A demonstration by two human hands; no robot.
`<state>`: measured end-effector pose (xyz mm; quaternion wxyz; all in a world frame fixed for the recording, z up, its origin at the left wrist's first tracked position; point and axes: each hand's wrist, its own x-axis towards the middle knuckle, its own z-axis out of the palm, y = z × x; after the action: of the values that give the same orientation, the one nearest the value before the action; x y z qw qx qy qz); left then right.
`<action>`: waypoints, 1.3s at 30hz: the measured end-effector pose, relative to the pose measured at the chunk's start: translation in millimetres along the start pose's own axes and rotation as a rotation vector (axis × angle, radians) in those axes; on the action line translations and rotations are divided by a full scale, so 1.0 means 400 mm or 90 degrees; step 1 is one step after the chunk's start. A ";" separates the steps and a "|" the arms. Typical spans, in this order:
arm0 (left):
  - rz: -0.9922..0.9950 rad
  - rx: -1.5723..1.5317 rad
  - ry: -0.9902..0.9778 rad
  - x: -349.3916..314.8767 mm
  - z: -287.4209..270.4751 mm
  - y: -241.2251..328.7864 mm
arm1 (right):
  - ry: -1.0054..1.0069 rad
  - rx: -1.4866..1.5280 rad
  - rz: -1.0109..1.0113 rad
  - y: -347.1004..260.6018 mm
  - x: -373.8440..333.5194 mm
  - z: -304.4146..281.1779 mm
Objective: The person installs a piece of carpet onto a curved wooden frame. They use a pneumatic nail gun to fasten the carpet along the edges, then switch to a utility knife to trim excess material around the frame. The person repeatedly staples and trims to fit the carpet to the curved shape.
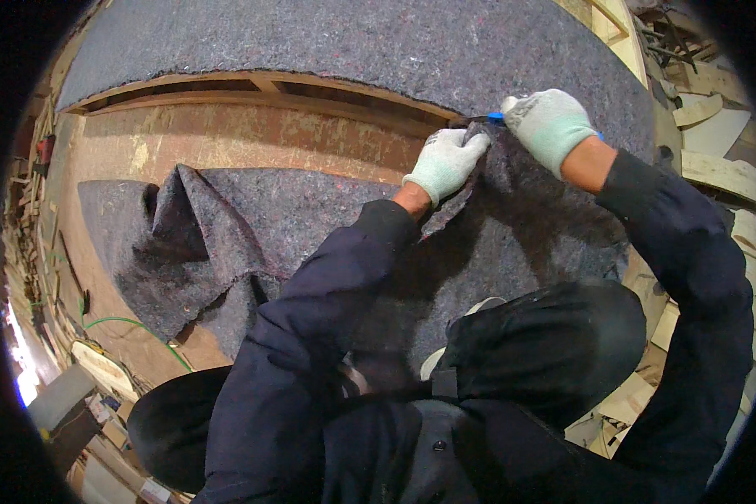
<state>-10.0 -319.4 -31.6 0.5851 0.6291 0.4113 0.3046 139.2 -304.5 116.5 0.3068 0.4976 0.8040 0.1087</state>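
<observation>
Grey speckled felt (353, 42) covers a wooden frame (265, 81), and its cut edge runs along the frame's top rail. A loose, crumpled piece of the same felt (302, 206) hangs and folds on my side. My left hand (445, 164), in a white and pale green knit glove, is closed on the edge of this loose piece where it still joins the rest. Just to its right, my right hand (550, 126), gloved alike, grips a blue-handled knife (496, 118). The knife's thin dark tip points left at the felt by the frame; its exact contact is hidden.
A scraped brown board (218, 139) shows between frame and loose felt. A green cord (130, 321) lies at the left. Wood offcuts (722, 176) are piled at the right, and more scraps lie along the left. My bent knees are close below the felt.
</observation>
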 end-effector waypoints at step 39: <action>-0.139 -0.359 -0.238 0.055 0.129 -0.026 | -0.009 0.346 0.179 0.138 -0.250 0.129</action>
<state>43.5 -325.5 -50.9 0.8301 0.4397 0.2618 0.2214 242.3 -371.4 141.0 0.1497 0.6688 0.7246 -0.0725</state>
